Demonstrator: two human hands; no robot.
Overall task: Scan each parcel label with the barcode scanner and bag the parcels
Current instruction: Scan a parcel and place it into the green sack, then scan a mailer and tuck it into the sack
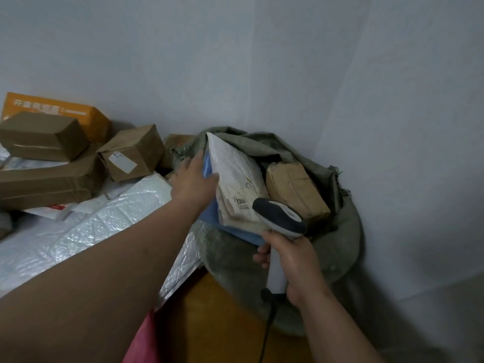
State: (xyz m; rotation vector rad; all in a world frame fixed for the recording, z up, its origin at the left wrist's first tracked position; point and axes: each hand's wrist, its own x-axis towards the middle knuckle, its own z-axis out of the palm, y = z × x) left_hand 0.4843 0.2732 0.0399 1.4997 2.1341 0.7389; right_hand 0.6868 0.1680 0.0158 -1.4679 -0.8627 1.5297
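Reaching forward, left hand [195, 179] seemingly grips mailer [235, 174]; right hand [293, 260] fingers clasp scanner [280, 218].

The room I'm working in is dim and bluish-grey, with soft, flat light and faint shadows to the far right. My near left forearm [86, 292] looks stretched by wide-angle distortion, and everything is slightly soft.
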